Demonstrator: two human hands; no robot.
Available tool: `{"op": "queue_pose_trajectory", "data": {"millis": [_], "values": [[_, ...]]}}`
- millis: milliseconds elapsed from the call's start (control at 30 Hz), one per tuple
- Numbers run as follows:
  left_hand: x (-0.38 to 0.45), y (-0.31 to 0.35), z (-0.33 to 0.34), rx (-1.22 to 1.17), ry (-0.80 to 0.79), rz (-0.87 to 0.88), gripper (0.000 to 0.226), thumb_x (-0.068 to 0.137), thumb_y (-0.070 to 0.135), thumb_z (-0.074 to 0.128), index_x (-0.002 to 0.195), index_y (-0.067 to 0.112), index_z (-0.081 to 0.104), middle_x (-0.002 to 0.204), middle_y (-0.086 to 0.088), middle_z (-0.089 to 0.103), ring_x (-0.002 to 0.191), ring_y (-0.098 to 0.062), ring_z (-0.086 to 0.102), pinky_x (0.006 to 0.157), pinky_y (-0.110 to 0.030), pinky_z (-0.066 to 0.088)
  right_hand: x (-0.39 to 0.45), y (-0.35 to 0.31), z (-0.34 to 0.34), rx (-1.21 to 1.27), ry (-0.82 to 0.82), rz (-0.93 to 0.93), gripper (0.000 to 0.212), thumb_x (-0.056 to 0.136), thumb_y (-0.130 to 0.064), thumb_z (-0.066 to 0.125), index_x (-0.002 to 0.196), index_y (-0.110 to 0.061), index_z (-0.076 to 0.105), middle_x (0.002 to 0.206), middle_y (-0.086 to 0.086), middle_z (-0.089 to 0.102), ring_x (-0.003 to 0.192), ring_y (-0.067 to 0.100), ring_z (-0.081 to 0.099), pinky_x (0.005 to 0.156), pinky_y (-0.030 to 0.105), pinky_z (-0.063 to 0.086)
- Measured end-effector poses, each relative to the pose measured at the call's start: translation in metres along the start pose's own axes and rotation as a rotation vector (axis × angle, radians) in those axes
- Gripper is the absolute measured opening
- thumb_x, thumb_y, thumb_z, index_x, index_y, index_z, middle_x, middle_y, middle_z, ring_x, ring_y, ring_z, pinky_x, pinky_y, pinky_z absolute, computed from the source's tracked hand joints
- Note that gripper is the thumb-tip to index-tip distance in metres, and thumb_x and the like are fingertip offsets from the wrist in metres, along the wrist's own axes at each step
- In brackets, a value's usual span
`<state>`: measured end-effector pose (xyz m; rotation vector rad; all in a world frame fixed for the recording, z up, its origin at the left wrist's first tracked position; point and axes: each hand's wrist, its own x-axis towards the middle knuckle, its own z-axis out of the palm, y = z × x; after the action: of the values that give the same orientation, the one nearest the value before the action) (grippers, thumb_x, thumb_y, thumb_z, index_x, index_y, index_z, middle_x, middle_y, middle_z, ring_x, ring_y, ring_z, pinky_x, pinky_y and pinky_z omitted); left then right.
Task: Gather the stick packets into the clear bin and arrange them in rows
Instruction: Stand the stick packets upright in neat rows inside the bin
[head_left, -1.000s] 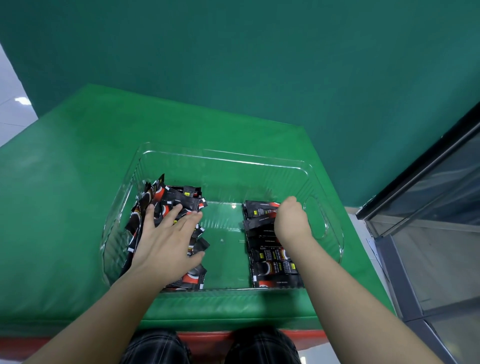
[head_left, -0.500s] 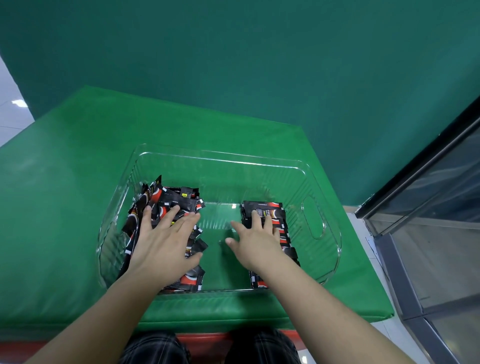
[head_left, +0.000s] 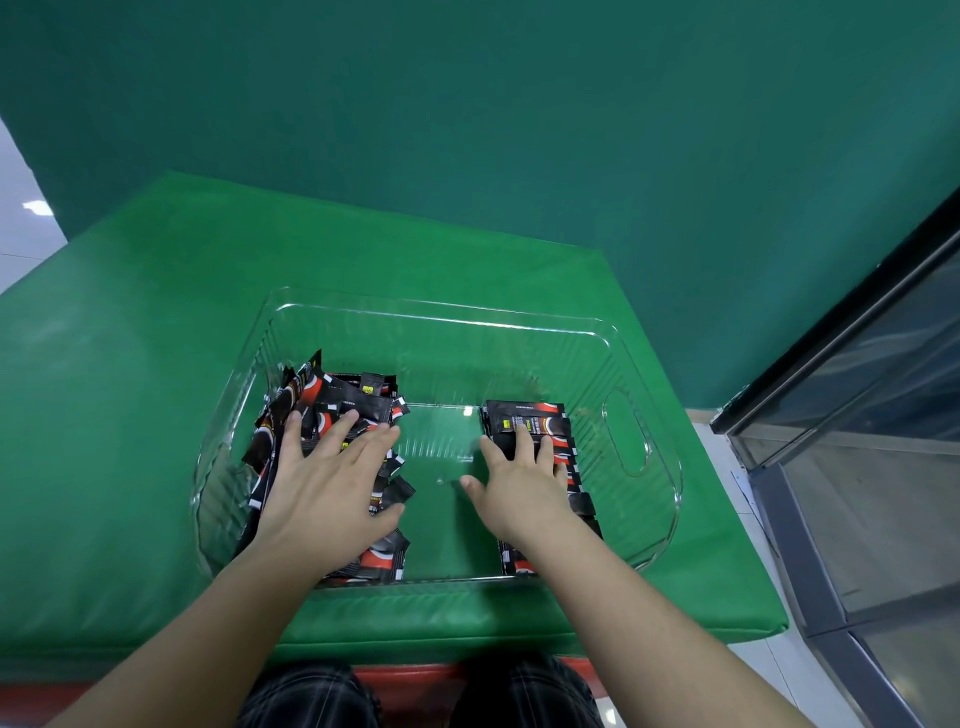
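A clear plastic bin (head_left: 641, 519) sits on the green padded table. Inside, on the left, lies a loose heap of black-and-red stick packets (head_left: 337, 400). My left hand (head_left: 327, 483) rests flat on that heap, fingers spread. On the bin's right side a neater row of stick packets (head_left: 527, 415) runs from far to near. My right hand (head_left: 519, 483) lies flat on this row, fingers apart, covering its middle. Neither hand grips a packet.
The green table (head_left: 130, 415) extends left and behind the bin. A dark green wall stands at the back. A black-framed glass panel (head_left: 883, 415) stands to the right, past the table's edge. My knees show below the near edge.
My right hand was bunched over the far end of the right row; it has flattened, spread its fingers and moved nearer along the row. My left hand has stayed on the heap.
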<state>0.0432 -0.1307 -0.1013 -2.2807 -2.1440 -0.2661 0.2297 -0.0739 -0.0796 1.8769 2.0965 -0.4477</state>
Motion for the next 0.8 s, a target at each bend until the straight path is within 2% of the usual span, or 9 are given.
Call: {"op": "queue_pose_trajectory", "data": {"millis": [133,233,333,500,600,800], "values": [[0.0,0.0,0.0,-0.019,0.018,0.0,0.081,0.085,0.064,0.046,0.153,0.028,0.021,0.157,0.013,0.028,0.149,-0.016,0.01,0.112,-0.057,-0.01,-0.004,-0.003,0.002,0.12,0.078,-0.115,0.06,0.097,-0.049,0.038,0.15,-0.032,0.016,0.159,0.007,-0.008,0.145,0.03,-0.015,0.117,0.051,0.0],[0.0,-0.001,0.003,-0.004,0.041,0.011,0.081,0.079,0.063,0.05,0.148,0.024,0.036,0.147,0.01,0.046,0.145,-0.02,0.027,0.111,-0.058,-0.002,-0.006,-0.01,0.005,0.199,0.204,-0.272,0.053,0.096,-0.039,0.048,0.144,-0.021,0.035,0.152,0.008,0.027,0.142,0.025,0.015,0.117,0.042,0.017],[0.0,-0.004,0.01,0.041,0.083,0.027,0.079,0.069,0.06,0.059,0.136,0.018,0.054,0.124,0.005,0.066,0.131,-0.024,0.05,0.107,-0.057,0.01,-0.005,-0.02,0.008,0.299,0.175,-0.334,0.046,0.094,-0.028,0.055,0.137,-0.014,0.046,0.135,0.008,0.052,0.128,0.025,0.038,0.108,0.036,0.032],[0.001,-0.005,0.017,0.063,0.178,0.053,0.071,0.066,0.045,0.078,0.128,0.016,0.06,0.118,0.004,0.07,0.125,-0.025,0.056,0.105,-0.056,0.014,0.0,-0.034,0.017,0.28,0.113,-0.42,0.044,0.09,-0.026,0.062,0.13,-0.011,0.051,0.129,0.009,0.052,0.122,0.026,0.041,0.104,0.033,0.033],[0.002,-0.005,0.018,0.063,0.192,0.057,0.071,0.063,0.043,0.082,0.125,0.016,0.061,0.117,0.004,0.07,0.123,-0.025,0.057,0.104,-0.056,0.014,0.003,-0.038,0.021,0.243,0.089,-0.434,0.04,0.088,-0.032,0.063,0.12,-0.008,0.054,0.118,0.01,0.049,0.115,0.027,0.044,0.098,0.038,0.04],[0.002,-0.007,0.022,0.073,0.168,0.057,0.066,0.069,0.037,0.079,0.127,0.016,0.059,0.123,0.004,0.067,0.127,-0.026,0.054,0.105,-0.056,0.01,0.003,-0.039,0.025,0.216,0.112,-0.433,0.036,0.094,-0.036,0.053,0.116,-0.008,0.052,0.115,0.012,0.047,0.114,0.028,0.043,0.095,0.039,0.042]]}}
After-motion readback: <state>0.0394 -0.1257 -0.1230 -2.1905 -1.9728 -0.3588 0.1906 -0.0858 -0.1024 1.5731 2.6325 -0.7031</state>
